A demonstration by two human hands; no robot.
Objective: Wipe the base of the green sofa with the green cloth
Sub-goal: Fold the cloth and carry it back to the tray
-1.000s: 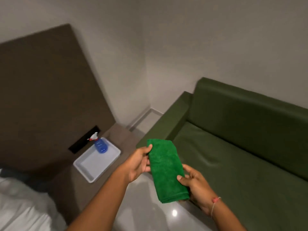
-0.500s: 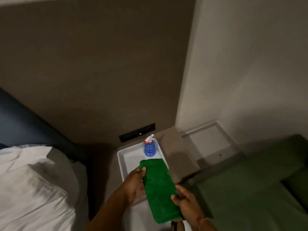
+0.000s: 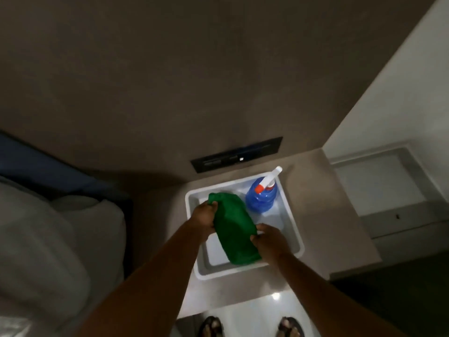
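Note:
The folded green cloth [image 3: 233, 229] hangs low over the white tray [image 3: 295, 237] on the bedside table. My left hand [image 3: 205, 215] grips its far left corner and my right hand [image 3: 269, 239] pinches its near right edge. Whether the cloth touches the tray floor I cannot tell. The green sofa is out of view, apart from a dark patch at the lower right that I cannot identify.
A blue spray bottle [image 3: 262, 197] with a white and red nozzle stands in the tray's far right corner, close to the cloth. The brown bedside table [image 3: 323, 215] sits against a brown headboard panel with a black socket strip [image 3: 237, 158]. White bedding [image 3: 53, 242] lies left. Feet in sandals [image 3: 250, 327] show below.
My view swung left from the sofa to the bedside table. Both hands carried the cloth along and brought it down over the tray, beside the spray bottle.

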